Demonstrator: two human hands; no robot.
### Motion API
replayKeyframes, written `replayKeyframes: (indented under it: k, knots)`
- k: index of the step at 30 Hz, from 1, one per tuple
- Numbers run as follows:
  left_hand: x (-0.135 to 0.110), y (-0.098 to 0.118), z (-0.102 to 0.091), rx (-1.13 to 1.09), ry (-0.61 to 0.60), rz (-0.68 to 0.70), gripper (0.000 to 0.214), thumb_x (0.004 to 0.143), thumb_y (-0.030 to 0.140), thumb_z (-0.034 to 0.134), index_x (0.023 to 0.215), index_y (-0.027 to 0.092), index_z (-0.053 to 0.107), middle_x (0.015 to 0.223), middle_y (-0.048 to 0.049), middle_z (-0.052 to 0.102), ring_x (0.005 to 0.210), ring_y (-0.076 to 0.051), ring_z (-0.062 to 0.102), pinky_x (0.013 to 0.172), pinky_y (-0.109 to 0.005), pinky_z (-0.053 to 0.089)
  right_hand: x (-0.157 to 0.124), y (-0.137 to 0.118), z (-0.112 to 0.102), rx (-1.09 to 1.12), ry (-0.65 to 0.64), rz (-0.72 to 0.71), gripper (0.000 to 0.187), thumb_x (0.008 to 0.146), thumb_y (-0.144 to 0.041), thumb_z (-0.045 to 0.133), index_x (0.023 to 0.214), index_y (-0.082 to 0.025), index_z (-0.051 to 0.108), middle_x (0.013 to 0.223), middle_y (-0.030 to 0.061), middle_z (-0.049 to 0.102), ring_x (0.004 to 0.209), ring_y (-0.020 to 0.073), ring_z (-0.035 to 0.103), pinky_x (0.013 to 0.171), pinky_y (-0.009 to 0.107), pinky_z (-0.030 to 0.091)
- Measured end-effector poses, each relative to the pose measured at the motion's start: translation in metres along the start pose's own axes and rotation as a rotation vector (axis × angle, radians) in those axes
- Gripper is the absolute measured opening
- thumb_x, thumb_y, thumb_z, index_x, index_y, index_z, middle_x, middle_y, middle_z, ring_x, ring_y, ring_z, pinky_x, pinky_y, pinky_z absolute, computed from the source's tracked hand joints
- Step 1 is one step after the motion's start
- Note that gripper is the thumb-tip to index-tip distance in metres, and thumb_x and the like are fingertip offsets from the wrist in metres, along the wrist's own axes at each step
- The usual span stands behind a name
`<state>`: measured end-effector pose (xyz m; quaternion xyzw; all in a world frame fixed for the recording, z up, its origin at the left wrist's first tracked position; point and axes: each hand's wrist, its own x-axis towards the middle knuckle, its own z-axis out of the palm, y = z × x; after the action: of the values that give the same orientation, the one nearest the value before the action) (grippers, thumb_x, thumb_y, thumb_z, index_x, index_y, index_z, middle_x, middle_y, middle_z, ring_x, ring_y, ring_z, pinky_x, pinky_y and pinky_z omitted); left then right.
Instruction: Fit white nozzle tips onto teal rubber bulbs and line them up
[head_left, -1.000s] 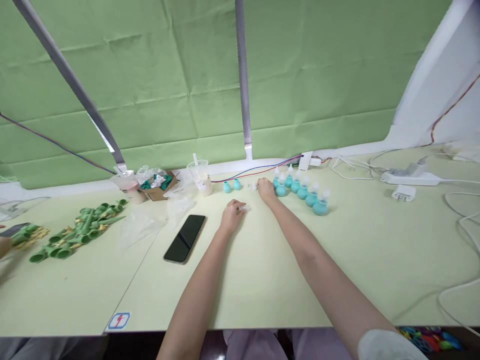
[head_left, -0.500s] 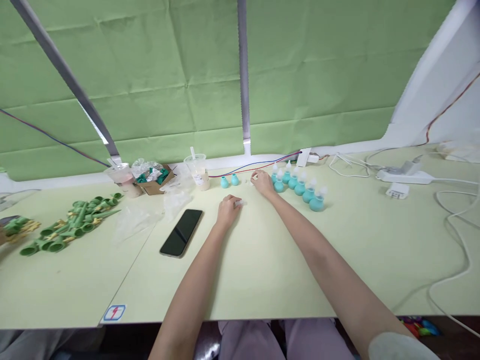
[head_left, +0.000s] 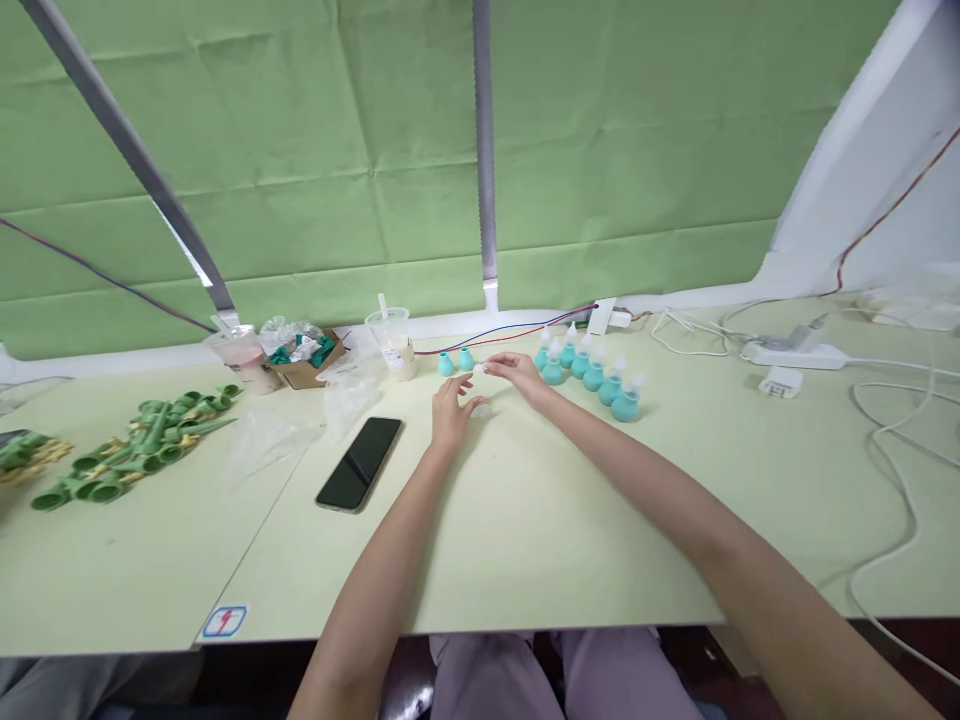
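"What is the right hand (head_left: 523,376) doing?"
"It is pinching a white piece (head_left: 479,370) between its fingertips, near two bare teal pots (head_left: 445,364)."
"And the left hand (head_left: 450,411)?"
"Its thumb and fingers are standing apart, gripping nothing; whether they are touching that piece, nobody can tell. A clear piece (head_left: 482,410) is lying beside the thumb."
"Tipped pots (head_left: 625,405)?"
"Standing rightward."

Phone (head_left: 360,465), teal bulbs (head_left: 625,406) on pale table (head_left: 570,530)
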<state>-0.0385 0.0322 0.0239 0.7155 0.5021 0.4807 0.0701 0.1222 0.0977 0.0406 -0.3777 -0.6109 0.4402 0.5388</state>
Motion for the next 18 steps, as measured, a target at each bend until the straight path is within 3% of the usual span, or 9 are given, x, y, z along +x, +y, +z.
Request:
replayKeyframes:
  k: [2,5,10,15,18]
  knots:
    - [0.001,0.006,0.002,-0.142,0.04,-0.004,0.028,0.077,0.018,0.072,0.104,0.019,0.063,0.087,-0.0013,0.067,0.073,-0.015,0.059,0.071,-0.029,0.044,-0.022,-0.005,0.001,0.303,-0.021,0.079,0.023,0.062,-0.032,0.077,0.079,-0.018,0.069,0.084,0.0024,0.072,0.082,0.016,0.067,0.09,0.032,0.05]
    - [0.001,0.017,0.005,-0.255,0.116,-0.017,0.019,0.077,0.022,0.07,0.095,0.018,0.067,0.08,-0.0009,0.068,0.066,-0.014,0.058,0.063,-0.026,0.041,-0.051,-0.007,-0.004,0.487,-0.001,0.17,0.025,0.055,-0.032,0.082,0.073,-0.018,0.071,0.079,0.0013,0.071,0.081,0.0142,0.066,0.095,0.03,0.048]
    - [-0.002,0.031,0.01,-0.341,-0.02,0.029,0.02,0.073,0.032,0.073,0.089,0.019,0.072,0.085,-0.0031,0.069,0.066,-0.013,0.056,0.057,-0.025,0.038,-0.073,-0.004,-0.013,0.589,0.028,0.218,0.025,0.056,-0.03,0.083,0.073,-0.018,0.071,0.083,0.0018,0.071,0.081,0.0125,0.065,0.093,0.026,0.048]
    - [-0.001,0.037,0.012,-0.397,0.051,0.004,0.022,0.072,0.036,0.073,0.086,0.02,0.073,0.087,-0.004,0.068,0.068,-0.013,0.056,0.056,-0.024,0.038,-0.077,-0.004,-0.008,0.653,-0.02,0.228,0.025,0.058,-0.031,0.082,0.076,-0.018,0.071,0.086,0.0018,0.071,0.083,0.012,0.065,0.092,0.024,0.048]
    - [0.001,0.038,0.012,-0.509,0.013,-0.071,0.022,0.073,0.034,0.072,0.089,0.019,0.072,0.094,-0.0055,0.07,0.078,-0.016,0.062,0.062,-0.025,0.043,-0.079,-0.005,-0.007,0.63,-0.036,0.263,0.028,0.058,-0.034,0.082,0.078,-0.019,0.07,0.088,0.002,0.071,0.086,0.0132,0.065,0.089,0.026,0.049]
